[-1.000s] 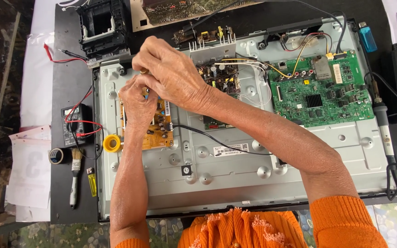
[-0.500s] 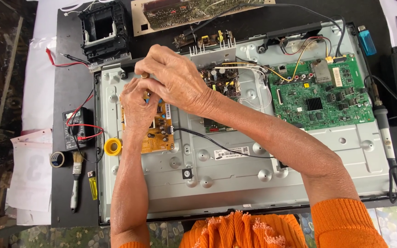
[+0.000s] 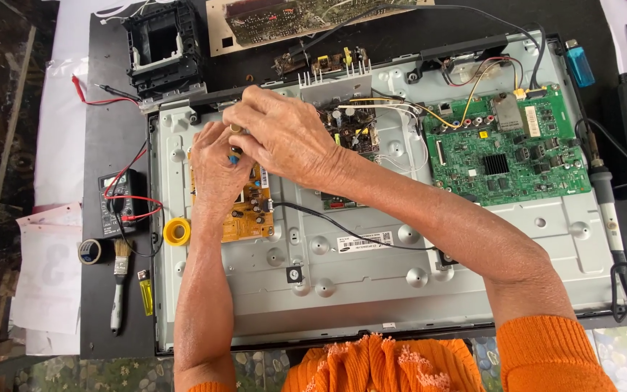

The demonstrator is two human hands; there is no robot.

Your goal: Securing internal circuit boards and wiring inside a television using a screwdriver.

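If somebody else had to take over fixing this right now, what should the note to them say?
Left hand: resting on the yellow circuit board, fingers curled around something small; what it is can't be seen.
Right hand: crossed over the left, fingertips pinching at the same spot.
Things: the opened metal back panel lies flat, green circuit board at its right. Multimeter, yellow tape roll and brush lie left.
Done: panel is open.
Left: boards remain wired in.
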